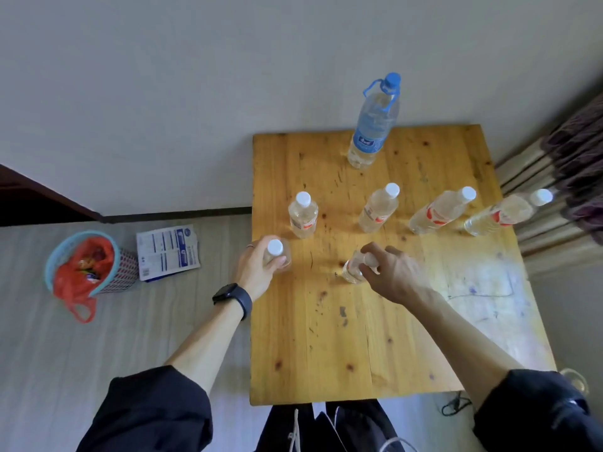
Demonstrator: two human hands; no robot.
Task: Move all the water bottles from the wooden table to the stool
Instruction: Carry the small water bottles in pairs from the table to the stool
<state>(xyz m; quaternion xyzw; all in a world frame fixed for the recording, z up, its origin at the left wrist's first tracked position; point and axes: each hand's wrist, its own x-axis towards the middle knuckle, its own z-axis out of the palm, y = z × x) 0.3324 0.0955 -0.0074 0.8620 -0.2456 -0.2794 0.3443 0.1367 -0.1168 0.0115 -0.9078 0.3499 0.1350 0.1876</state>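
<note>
- At the left edge of the table [326, 337], our left grip [256, 270] wraps the left bottle [277, 252] just under its white cap; we cannot tell if the base has lifted yet.
- Mid-table, our right grip [396, 275] clenches the right bottle [351, 271] from above at the neck, and fingers hide the cap.
- Beyond our hands, a row of four bottles [378, 212] stands upright, with the big blue-capped bottle [373, 125] near the far edge.
- We see no stool, so its direction is unknown.
- Likely step: lift both. We raise them straight up, keep them vertical and squeeze firmly, since wet-looking plastic may slip.
- We draw back toward ourselves, not forward into the row.
- Left of the table, a basket [91, 262] and a paper packet [168, 252] lie on the floor; to the right, the curtain [571, 174] crowds the table edge.
</note>
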